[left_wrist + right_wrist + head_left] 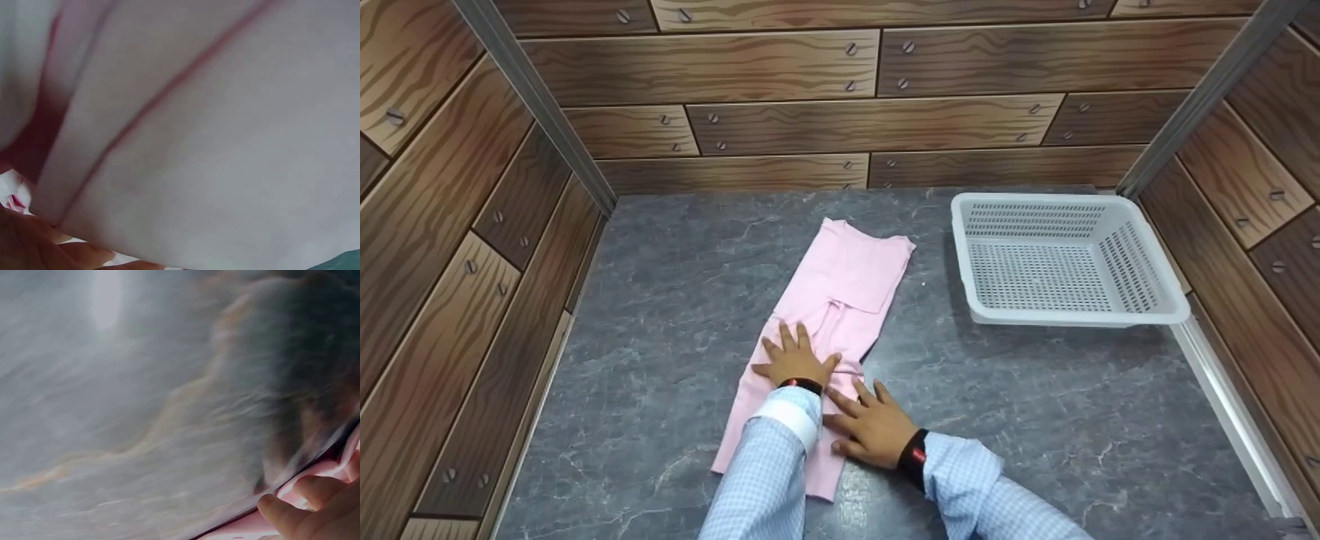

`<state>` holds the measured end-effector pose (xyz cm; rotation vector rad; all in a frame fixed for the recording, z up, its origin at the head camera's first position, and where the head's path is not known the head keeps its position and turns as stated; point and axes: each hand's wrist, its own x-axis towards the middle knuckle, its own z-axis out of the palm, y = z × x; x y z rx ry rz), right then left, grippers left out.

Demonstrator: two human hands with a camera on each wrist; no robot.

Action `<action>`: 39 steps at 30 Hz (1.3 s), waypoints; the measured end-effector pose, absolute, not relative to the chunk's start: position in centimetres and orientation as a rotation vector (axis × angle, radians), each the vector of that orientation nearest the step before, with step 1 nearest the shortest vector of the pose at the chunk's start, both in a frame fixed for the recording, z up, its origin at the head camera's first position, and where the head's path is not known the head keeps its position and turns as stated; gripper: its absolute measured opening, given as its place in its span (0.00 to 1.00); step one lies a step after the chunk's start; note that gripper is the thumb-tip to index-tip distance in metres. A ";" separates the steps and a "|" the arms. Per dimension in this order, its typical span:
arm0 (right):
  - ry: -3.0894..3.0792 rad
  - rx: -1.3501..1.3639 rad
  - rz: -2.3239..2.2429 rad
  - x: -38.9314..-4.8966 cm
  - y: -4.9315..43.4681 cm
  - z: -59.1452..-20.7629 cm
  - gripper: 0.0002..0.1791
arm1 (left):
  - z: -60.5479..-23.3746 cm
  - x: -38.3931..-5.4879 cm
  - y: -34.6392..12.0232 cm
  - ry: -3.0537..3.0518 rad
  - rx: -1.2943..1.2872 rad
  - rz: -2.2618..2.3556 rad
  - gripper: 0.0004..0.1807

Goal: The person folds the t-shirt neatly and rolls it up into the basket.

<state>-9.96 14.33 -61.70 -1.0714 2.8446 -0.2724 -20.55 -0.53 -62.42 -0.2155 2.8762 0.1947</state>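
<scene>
A pink garment lies lengthwise on the grey marbled table, partly folded, with a loose flap across its upper part. My left hand rests on its middle, fingers spread wide over the cloth. Beside it, my right hand touches the garment's right edge with its fingers extended. Pale cloth fills most of the left wrist view, with some fingers at the bottom. In the right wrist view, the fingertips lie along the pink edge. My left forearm hides part of the lower garment.
A white perforated plastic basket stands at the back right of the table. Wood-patterned panels enclose the left, back and right sides, with metal posts at the back corners.
</scene>
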 end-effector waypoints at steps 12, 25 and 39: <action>2.940 -0.889 -0.313 -10.9 17.9 -61.6 0.25 | -61.5 -20.3 -0.1 2.953 -0.131 0.211 0.53; 2.977 -0.799 -0.369 -11.6 20.8 -61.4 0.24 | -62.8 -19.9 -1.9 2.996 0.274 0.481 0.50; 3.098 -0.744 -0.370 -13.7 17.9 -61.5 0.38 | -63.2 -17.0 -4.7 2.853 0.632 0.332 0.57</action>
